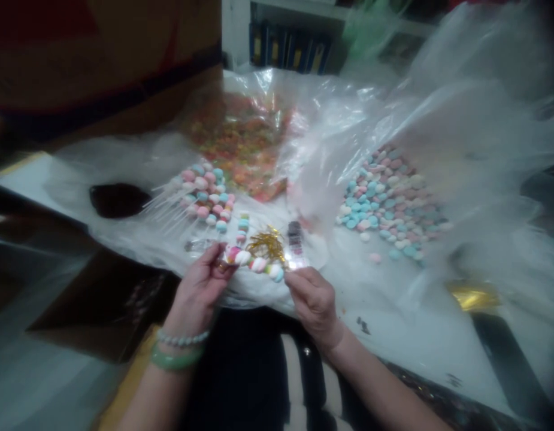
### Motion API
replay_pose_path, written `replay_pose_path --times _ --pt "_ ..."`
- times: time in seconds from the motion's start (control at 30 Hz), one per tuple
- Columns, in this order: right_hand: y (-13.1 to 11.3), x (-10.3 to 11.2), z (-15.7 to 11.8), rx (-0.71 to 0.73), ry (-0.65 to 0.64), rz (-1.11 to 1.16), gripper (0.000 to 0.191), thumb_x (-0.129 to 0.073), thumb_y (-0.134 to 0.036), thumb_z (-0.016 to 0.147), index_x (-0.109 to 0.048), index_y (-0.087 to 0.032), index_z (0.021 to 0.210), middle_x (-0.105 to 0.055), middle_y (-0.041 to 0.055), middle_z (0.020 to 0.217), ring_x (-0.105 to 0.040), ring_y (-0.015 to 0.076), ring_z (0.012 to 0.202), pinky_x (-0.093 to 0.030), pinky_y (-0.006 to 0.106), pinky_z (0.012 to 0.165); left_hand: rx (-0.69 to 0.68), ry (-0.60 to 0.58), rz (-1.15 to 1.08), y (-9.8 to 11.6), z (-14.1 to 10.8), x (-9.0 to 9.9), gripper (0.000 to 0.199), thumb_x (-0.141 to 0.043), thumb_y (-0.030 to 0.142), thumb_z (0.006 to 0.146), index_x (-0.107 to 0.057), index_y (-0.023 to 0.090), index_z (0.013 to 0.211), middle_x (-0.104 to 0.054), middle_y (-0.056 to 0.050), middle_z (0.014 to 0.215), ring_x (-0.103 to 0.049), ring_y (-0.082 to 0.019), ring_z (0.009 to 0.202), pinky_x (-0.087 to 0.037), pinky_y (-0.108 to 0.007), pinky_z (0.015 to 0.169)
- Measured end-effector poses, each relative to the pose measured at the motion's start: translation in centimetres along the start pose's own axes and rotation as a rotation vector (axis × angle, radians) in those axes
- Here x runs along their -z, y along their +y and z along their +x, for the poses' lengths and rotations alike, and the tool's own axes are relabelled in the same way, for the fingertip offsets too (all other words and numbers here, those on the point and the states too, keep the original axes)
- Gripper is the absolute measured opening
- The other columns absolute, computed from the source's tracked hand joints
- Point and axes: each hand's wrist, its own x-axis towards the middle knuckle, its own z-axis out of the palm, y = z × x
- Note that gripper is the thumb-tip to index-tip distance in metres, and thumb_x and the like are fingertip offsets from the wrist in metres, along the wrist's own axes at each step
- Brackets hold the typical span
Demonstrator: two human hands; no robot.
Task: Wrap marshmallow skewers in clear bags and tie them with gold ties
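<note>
Between my two hands stretches a candy skewer (257,264) of pink, white and blue marshmallows with some green and yellow pieces. My left hand (208,275) pinches its left end; a bead bracelet and a green bangle are on that wrist. My right hand (313,297) closes its fingers at the right end, where the stick or wrapper is hidden. Just beyond the skewer lies a bunch of gold twist ties (266,242). Another short row of marshmallows (243,227) lies to its left. A stack of small labels or wrappers (295,237), blurred, is near my right hand.
Finished-looking marshmallow skewers (208,194) with white sticks are piled at left. Behind them sits a clear bag of colourful gummy candy (250,143). Loose marshmallows (388,203) spill from plastic at right. A large cardboard box (101,66) stands back left; a dark strip (505,359) lies right.
</note>
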Motion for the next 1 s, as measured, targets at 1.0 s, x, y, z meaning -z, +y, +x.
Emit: replay_pose_path --times 1.0 --pt "0.6 -0.1 -0.4 -0.04 0.04 -0.088 0.034 -0.054 -0.01 0.091 -0.077 -0.026 0.111 -0.071 0.0079 0.09 -0.067 0.0196 0.082 -0.058 0.031 0.073 0.148 0.103 0.046 -0.5 -0.1 0.1 0.017 -0.055 0.014 0.096 -0.058 0.014 0.079 -0.065 -0.001 0.061 -0.06 -0.012 0.044 -0.06 -0.028 0.048"
